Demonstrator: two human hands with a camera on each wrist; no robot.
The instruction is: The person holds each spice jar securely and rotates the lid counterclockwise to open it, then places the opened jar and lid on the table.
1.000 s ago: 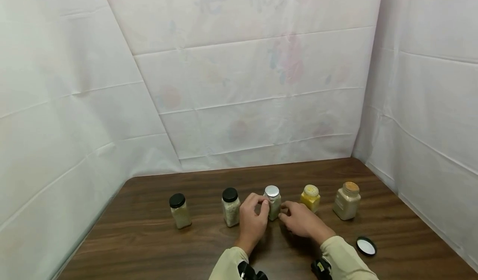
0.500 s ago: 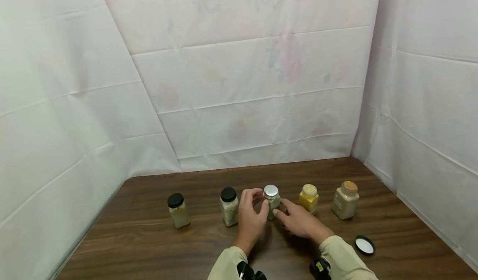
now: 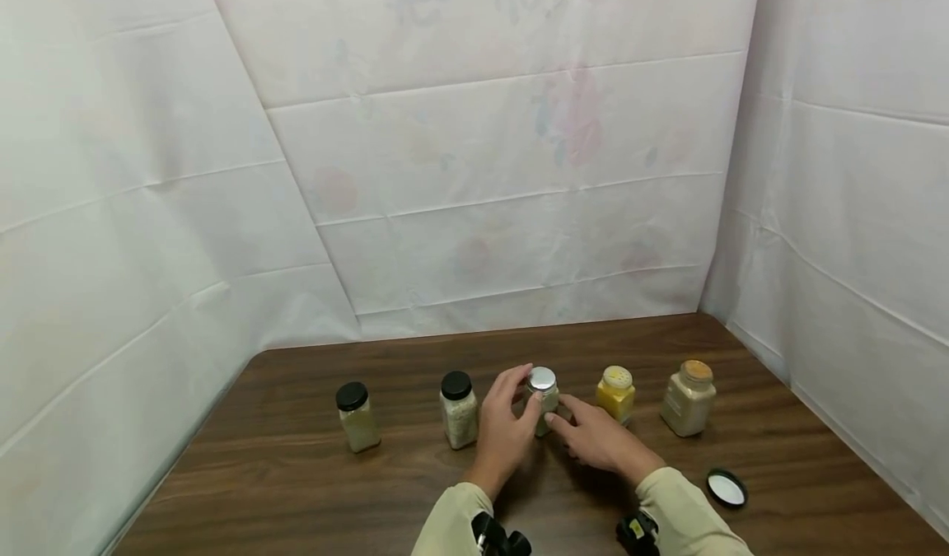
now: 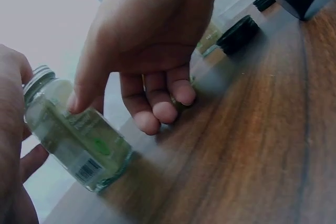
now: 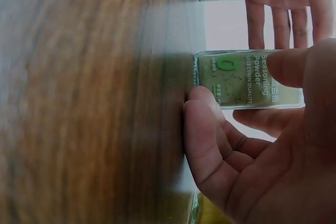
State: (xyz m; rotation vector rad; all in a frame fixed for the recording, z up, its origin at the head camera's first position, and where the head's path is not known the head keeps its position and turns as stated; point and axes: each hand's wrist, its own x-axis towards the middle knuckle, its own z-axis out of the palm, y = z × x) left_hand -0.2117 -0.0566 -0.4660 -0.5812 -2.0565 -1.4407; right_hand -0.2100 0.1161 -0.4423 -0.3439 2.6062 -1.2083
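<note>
Jar (image 3: 548,397): we see it standing upright on the dark wooden tabletop (image 3: 311,506), mid-row between the two hands, under a silver lid (image 3: 542,377).
Right hand (image 3: 596,439): its grip is narrow and holds the jar, thumb in front, a finger at the side; the right wrist view shows us the other fingers curled low beside the jar's base, a spot the head view mostly hides.
Left hand (image 3: 502,436): its grip curves about the jar's left side, thumb to the front, index finger close to the lid; we cannot tell whether it presses on anything.
Label (image 5: 244,80): from the right wrist we read "Seasoning Powder" and "Selection Quality"; the left wrist gives us a barcode (image 4: 88,170) low on the glass; from the head we make out neither.
Black-topped jars (image 3: 460,422): two, to the left, well apart; the head view shows us both caps.
Yellow jar (image 3: 615,393): behind the right hand from the head; the right wrist catches only a part at its lower edge.
Tan-topped jar (image 3: 689,399): at the row's right end in our head view.
Loose lid (image 3: 726,488): black-rimmed, white face up, near the right sleeve (image 3: 685,511).
</note>
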